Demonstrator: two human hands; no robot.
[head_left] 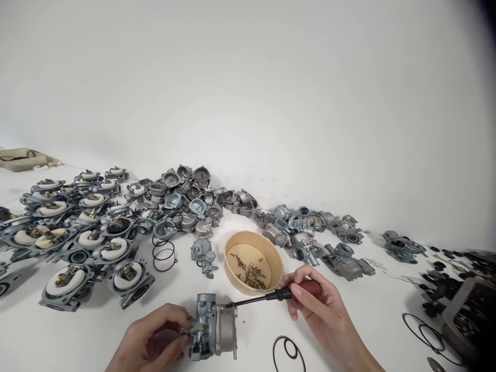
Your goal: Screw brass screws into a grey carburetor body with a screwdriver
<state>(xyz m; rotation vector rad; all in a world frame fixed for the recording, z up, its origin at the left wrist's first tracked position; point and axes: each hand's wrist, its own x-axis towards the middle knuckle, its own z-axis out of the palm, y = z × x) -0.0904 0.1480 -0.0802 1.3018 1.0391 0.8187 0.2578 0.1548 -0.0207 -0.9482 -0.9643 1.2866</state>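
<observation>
Left hand, fingers bent, grips carburetor low at counter. Right hand, fingers curled, holds screwdriver by handle; shaft slants leftward to carburetor's upper edge, contact unclear. Step, seemingly: screw work there. Next move calls for seated tip, steady carburetor. Beyond: tub holding screws.

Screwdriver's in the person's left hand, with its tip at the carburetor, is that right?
Wrong hand: the head view shows the screwdriver in the right hand, with its tip at the carburetor.
</observation>
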